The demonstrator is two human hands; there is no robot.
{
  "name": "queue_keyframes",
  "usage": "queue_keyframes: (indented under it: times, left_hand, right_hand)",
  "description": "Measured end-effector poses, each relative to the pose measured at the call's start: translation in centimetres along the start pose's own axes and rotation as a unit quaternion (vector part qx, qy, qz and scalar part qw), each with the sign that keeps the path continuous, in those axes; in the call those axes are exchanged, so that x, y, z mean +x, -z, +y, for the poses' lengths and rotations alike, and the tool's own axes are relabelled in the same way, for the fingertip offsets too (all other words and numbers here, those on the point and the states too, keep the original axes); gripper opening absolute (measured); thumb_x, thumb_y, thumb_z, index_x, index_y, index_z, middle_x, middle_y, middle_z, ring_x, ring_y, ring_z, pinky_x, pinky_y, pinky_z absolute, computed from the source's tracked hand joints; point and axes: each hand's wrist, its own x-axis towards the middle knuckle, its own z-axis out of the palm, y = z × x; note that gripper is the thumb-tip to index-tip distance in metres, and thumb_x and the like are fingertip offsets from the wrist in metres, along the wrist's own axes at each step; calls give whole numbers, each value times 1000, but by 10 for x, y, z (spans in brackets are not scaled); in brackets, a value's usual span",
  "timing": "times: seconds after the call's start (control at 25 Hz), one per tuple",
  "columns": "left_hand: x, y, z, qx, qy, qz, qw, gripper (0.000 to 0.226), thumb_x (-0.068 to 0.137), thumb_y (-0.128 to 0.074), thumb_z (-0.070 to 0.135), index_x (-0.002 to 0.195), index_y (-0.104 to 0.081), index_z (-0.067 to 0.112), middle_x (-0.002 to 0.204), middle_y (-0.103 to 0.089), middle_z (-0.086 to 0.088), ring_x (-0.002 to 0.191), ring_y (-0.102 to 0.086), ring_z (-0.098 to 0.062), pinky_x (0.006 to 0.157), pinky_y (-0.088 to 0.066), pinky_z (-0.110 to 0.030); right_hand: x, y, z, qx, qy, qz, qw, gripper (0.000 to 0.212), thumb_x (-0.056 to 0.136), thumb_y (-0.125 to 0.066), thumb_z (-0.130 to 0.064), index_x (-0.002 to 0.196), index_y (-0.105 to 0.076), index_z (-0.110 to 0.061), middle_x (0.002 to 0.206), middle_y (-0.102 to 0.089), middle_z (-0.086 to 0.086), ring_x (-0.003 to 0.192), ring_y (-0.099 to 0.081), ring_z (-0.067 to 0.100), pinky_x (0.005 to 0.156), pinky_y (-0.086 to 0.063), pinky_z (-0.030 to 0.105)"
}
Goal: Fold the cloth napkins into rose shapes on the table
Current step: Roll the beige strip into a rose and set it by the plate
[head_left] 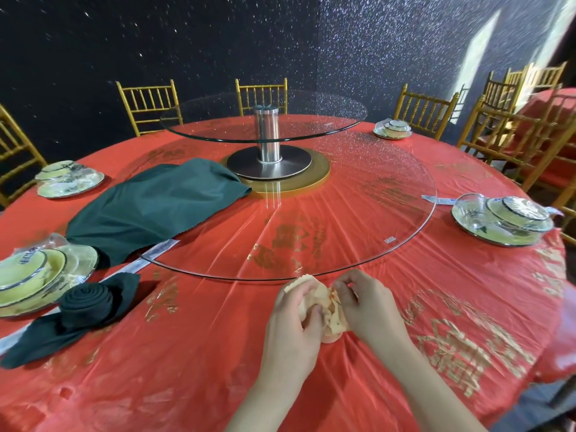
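Though gold characters cover the red table [202, 353], I cannot read them. A glass turntable [358, 213] stands on it, with a loose green cloth [156, 204] lying partly on the glass. The wrapped dish set [34, 275] at my left holds stacked bowls, and its blue print is blurred. A green rose [87, 299] lies beside it. My left hand [296, 332] and right hand [367, 307] grip the cream napkin [327, 304] between them, close to the turntable's near rim.
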Motion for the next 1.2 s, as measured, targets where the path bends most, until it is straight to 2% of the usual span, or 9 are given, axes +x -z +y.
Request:
queue_keyframes:
  times: [0.24, 0.48, 0.56, 0.68, 0.76, 0.88, 0.96, 1.08, 1.2]
  left_hand:
    - [-3, 5, -21, 6, 35, -38, 999, 35, 88, -59, 9, 121, -60, 22, 118, -51, 20, 103, -38, 28, 88, -25, 5]
    - [-1, 4, -24, 26, 47, -58, 997, 35, 89, -58, 9, 120, -60, 24, 120, -52, 16, 106, -41, 20, 95, -30, -1]
    - [0, 8, -20, 57, 30, -89, 994, 40, 90, -58, 10, 127, -55, 25, 127, -44, 18, 115, -40, 13, 101, -29, -7]
    - [8, 18, -9, 186, -48, -151, 970, 55, 93, -52, 18, 142, -35, 36, 146, -18, 23, 130, -23, 4, 106, -20, -16]
    - [16, 20, 2, 266, -120, -202, 935, 52, 93, -41, 19, 140, -37, 38, 147, -23, 25, 133, -22, 2, 106, -18, -24]
    - [22, 18, 17, 265, -107, -223, 932, 53, 85, -22, 33, 124, -56, 25, 130, -53, 12, 121, -46, -7, 101, -31, -28]
    - [23, 10, 21, 264, -85, -196, 941, 58, 85, -18, 52, 109, -60, 18, 112, -60, 4, 106, -55, -16, 94, -40, -34]
    - [26, -1, 18, 351, -78, -228, 905, 90, 67, -9, 80, 121, -44, 17, 122, -50, 1, 117, -45, -19, 96, -37, -34]
    - [27, -5, 11, 379, -62, -291, 877, 105, 63, -33, 86, 141, -24, 15, 137, -34, 1, 131, -29, -20, 104, -27, -35]
  right_hand:
    - [4, -6, 24, -41, -83, -9, 996, 11, 93, -52, -29, 81, -54, -30, 68, -60, -7, 76, -61, 24, 65, -49, 35]
    - [-1, -8, 27, -86, -82, -11, 993, 12, 95, -44, -36, 92, -54, -30, 71, -62, -3, 73, -61, 24, 58, -41, 30]
    - [-3, -9, 26, -85, -65, -14, 994, 13, 96, -43, -35, 92, -54, -28, 70, -62, -3, 70, -61, 23, 57, -44, 32]
    - [-6, -7, 25, -61, -38, -2, 997, 13, 95, -46, -34, 90, -56, -26, 67, -64, -3, 65, -61, 21, 58, -50, 37]
    - [-5, -3, 25, -57, -27, -2, 998, 13, 94, -48, -32, 88, -57, -24, 67, -65, -3, 64, -61, 19, 59, -50, 38]
    - [-4, 2, 24, -60, -20, -15, 998, 10, 92, -52, -26, 85, -59, -26, 70, -65, -6, 70, -62, 18, 62, -50, 37]
    - [-3, 6, 24, -53, -8, -35, 998, 13, 90, -52, -20, 87, -59, -31, 69, -64, -10, 72, -62, 17, 61, -50, 35]
    - [1, 11, 21, -96, 18, -90, 991, 18, 91, -51, -23, 95, -61, -37, 76, -65, -12, 77, -62, 14, 60, -46, 29]
    - [14, 15, 24, -105, 13, -122, 987, 12, 88, -57, -29, 85, -67, -35, 79, -67, -12, 77, -61, 10, 71, -51, 34]
